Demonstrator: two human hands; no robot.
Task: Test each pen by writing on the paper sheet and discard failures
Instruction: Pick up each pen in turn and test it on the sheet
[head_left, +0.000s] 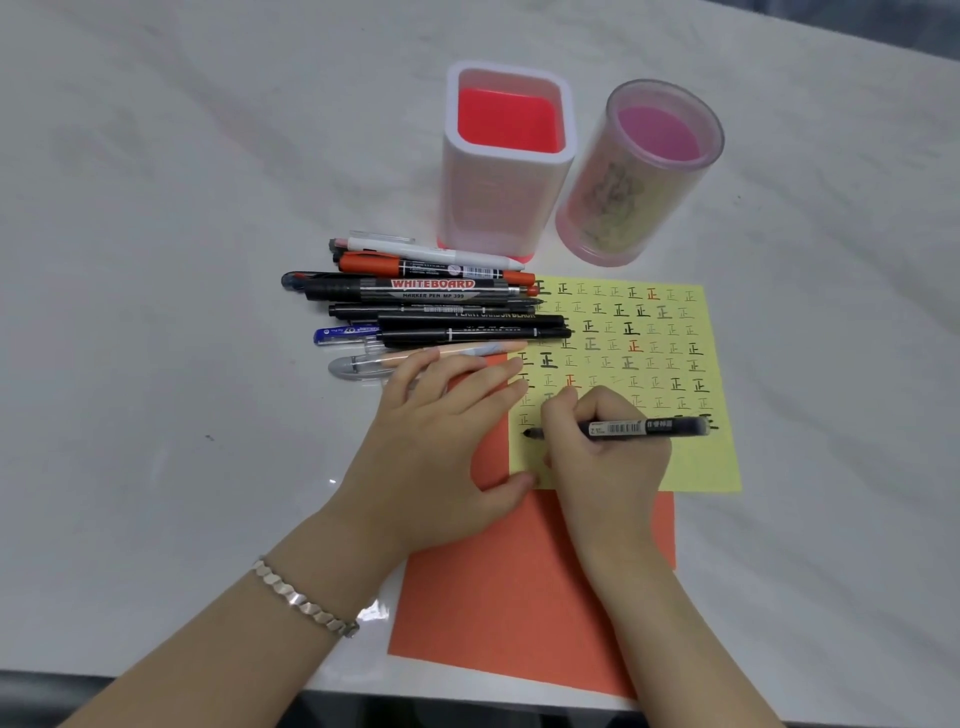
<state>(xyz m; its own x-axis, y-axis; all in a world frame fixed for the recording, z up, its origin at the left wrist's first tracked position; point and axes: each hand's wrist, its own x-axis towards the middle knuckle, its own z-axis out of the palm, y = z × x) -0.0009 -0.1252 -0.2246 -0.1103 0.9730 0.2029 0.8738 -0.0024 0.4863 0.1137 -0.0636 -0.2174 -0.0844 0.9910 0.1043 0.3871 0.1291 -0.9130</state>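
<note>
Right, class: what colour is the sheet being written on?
The paper sheet is pale yellow, over an orange sheet; head view shows it best.

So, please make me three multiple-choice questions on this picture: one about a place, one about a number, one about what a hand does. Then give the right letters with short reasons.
1. Where does the heap of pens lie?
A. on the floor
B. on the table, against the left edge of the yellow sheet
C. in a closed box

2. How many cups stand behind the yellow sheet?
A. one
B. two
C. four

3. What does the right hand do?
A. lies flat and empty
B. grips a black pen, tip on the yellow sheet
C. lifts a red marker

Key: 1 B, the pens are piled at the sheet's left edge; 2 B, a square cup and a round cup; 3 B, its fingers curl round the pen, tip on the paper.
</note>
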